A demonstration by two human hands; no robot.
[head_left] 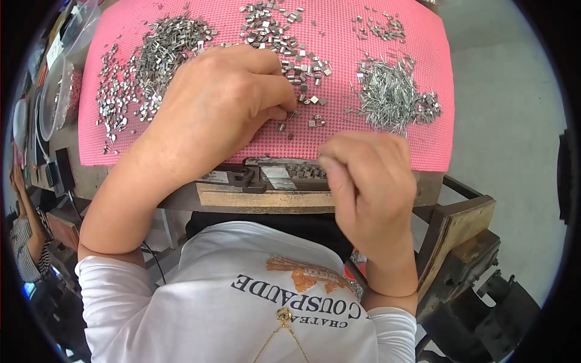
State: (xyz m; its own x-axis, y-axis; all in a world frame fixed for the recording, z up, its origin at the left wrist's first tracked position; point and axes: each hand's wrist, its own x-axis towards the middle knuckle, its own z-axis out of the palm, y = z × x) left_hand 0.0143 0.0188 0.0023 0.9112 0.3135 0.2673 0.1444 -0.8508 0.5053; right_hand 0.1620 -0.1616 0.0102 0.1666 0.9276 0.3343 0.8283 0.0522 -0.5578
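My left hand (227, 100) reaches over a pink mesh mat (339, 115), its thumb and fingers pinched together low over the surface. Whatever lies in that pinch is too small to make out; a few small metal pieces (316, 122) are scattered just right of the fingertips. Curled closed, my right hand (372, 178) hovers at the mat's near edge, over the right end of a dark metal fixture (305, 172) with a toothed row. Its fingers hide anything they may hold.
Loose metal pins form one pile (387, 97) at right; small parts form another (172, 51) at left. Blocky metal pieces (272, 30) spread across the back middle. Plastic containers (57, 100) stand left of the mat. A person (30, 236) sits farther left. Machinery (463, 302) stands at lower right.
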